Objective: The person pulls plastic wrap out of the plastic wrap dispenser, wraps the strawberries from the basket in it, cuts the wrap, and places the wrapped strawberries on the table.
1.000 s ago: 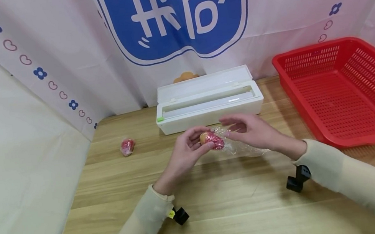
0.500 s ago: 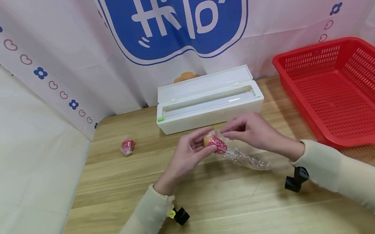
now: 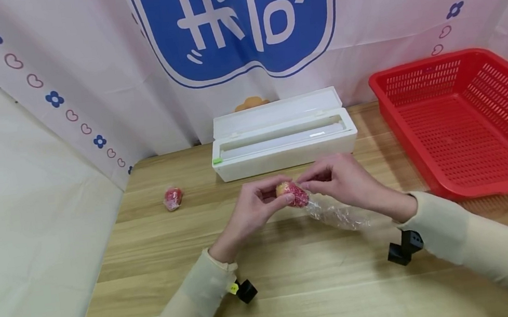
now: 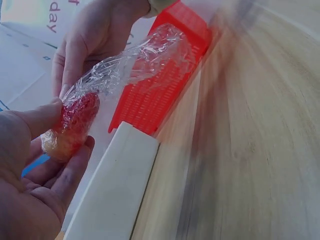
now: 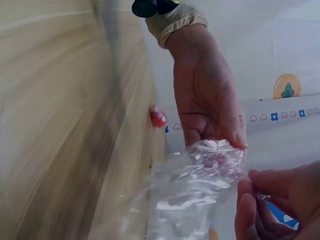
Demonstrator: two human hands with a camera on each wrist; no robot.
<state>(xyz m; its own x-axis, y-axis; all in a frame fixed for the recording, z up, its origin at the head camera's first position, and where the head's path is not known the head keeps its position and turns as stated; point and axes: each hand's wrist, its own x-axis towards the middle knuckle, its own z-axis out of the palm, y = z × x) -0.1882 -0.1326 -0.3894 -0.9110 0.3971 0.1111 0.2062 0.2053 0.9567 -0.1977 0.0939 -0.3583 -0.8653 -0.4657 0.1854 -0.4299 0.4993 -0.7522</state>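
Between the thumb and fingers of my left hand (image 3: 258, 200) is a small, rounded red-and-yellow piece (image 3: 292, 194), fruit-like, covered in clear cling film. A crumpled tail of the cling film (image 3: 338, 215) trails from its right end over the table. My right hand (image 3: 343, 177) pinches the film at the upper right of the piece, thumb against forefinger. In the left wrist view the piece (image 4: 75, 127) shows red at one end and yellow at the other. The film (image 5: 195, 185) hides most of it in the right wrist view.
Behind my hands stands a white cling film box (image 3: 283, 150), lid raised, a roll inside. Another wrapped red piece (image 3: 173, 198) lies on the wooden table (image 3: 298, 300) at left. A red plastic basket (image 3: 439, 174) sits at right, with a printed curtain (image 3: 106, 55) behind.
My right hand has come in from loosely spread to pinching the film beside the piece. The film tail has swung down towards me, and the piece has shifted slightly right.
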